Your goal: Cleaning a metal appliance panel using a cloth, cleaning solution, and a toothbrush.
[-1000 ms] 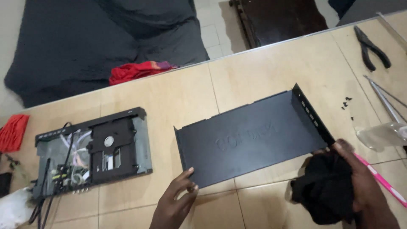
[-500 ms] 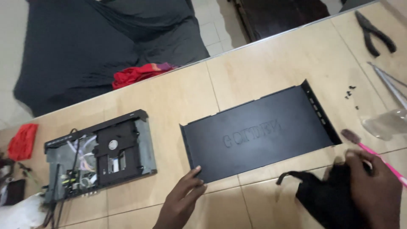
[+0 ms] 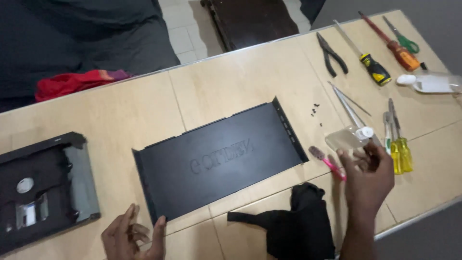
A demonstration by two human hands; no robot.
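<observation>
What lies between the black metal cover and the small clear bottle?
In the head view, a pink toothbrush lies between the black metal cover and the small clear bottle.

Upper right of frame: black pliers (image 3: 332, 54), black-yellow screwdriver (image 3: 373, 67), orange-handled screwdriver (image 3: 399, 53), green scissors (image 3: 403, 38) on the counter (image 3: 221, 91). Right of centre: two yellow-handled screwdrivers (image 3: 400, 154), loose black screws (image 3: 315, 110). Far left: opened disc player chassis (image 3: 43, 185). Upper left: red cloth (image 3: 72, 83) at the counter edge.
</observation>
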